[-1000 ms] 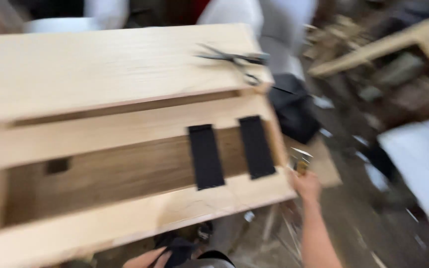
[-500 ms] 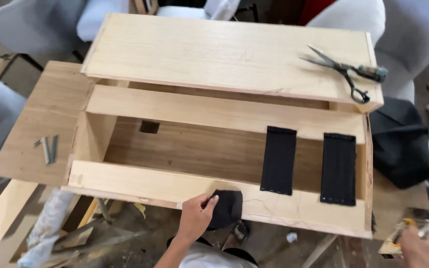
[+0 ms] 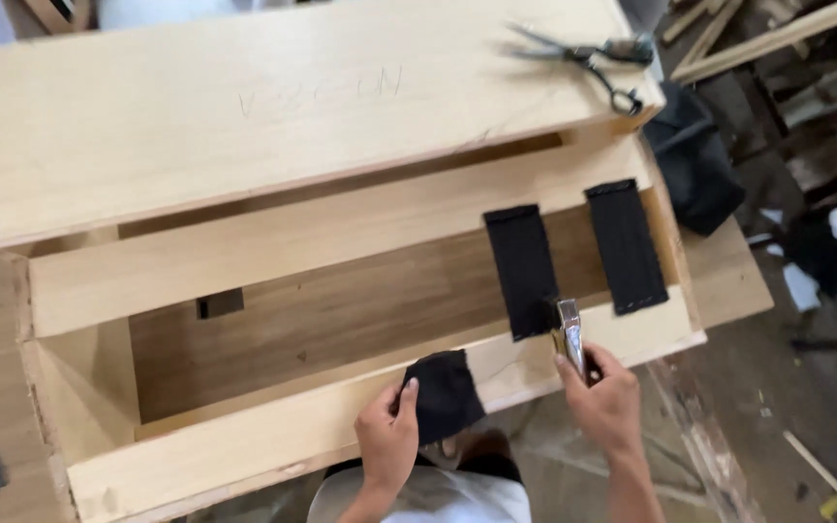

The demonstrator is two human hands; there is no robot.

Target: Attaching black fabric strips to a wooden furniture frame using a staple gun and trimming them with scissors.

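On the near rail of one open wooden box (image 3: 244, 441), left hand (image 3: 389, 441) presses one black fabric piece (image 3: 445, 392), fingers flat. Two black strips (image 3: 523, 269) span the opening. Right hand (image 3: 607, 402), fingers clenched, grips one metal stapler (image 3: 568, 334).

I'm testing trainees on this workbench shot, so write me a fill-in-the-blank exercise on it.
1. The left hand presses a black strip against the wooden frame's ____ rail.
2. The right hand holds a ____ tool.
3. ____ black strips already span the frame's opening.
4. The scissors lie on the ____ panel.

Missing words: front; metal; Two; wooden
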